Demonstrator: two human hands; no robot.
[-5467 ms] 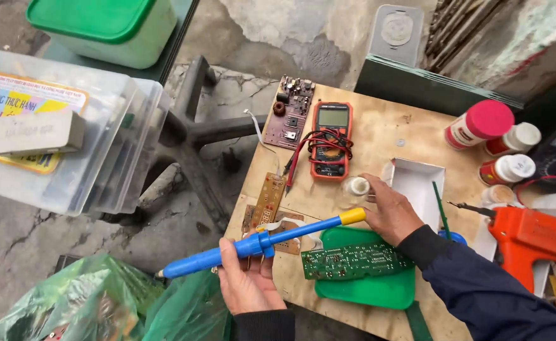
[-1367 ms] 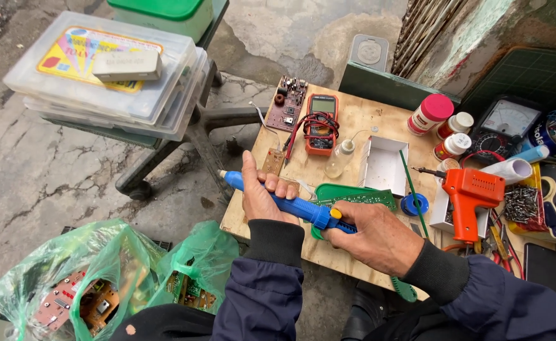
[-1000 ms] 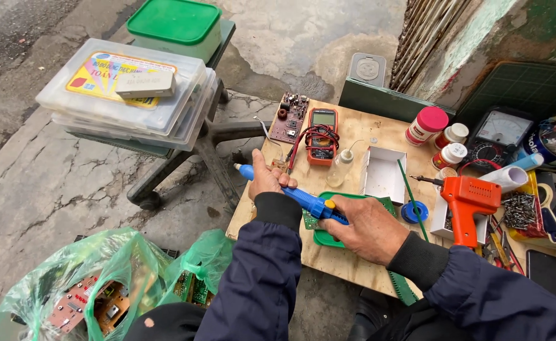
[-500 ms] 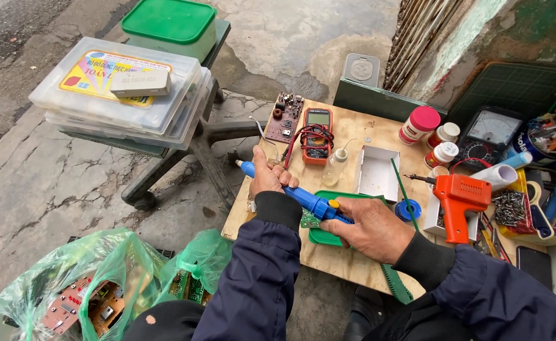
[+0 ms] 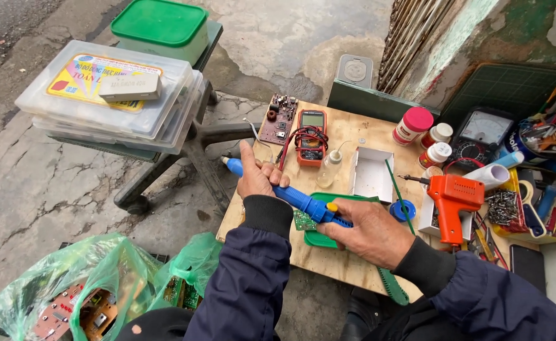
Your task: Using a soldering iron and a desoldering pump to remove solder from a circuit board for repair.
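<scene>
**Both hands on the blue desoldering pump, above the green tray**

Grip: left hand (image 5: 260,178) is wrapped round the fore part of the blue desoldering pump (image 5: 297,199), thumb raised, fingers closed on the barrel. Right hand (image 5: 366,232) closes on the rear end, fingers curled just behind the yellow button (image 5: 332,206). Neither hand is free.

Axis: the pump's long axis runs on a diagonal, pale tip (image 5: 225,162) up and to the left past the left hand, rear end down and to the right into the right hand. The left hand is nearer the tip; the right hand is nearer the button.

Relative to the green tray (image 5: 319,240): the pump is held over its left part, whether clear of it cannot be told. A small green circuit board (image 5: 304,220) lies on the tray directly below the barrel, between the two hands. Beyond the tray: a red multimeter (image 5: 310,137) with coiled leads, a small clear bottle (image 5: 330,169) and an open white box (image 5: 372,175). To the tray's right, an orange soldering gun (image 5: 455,197). All sit on the plywood table (image 5: 328,262).
</scene>
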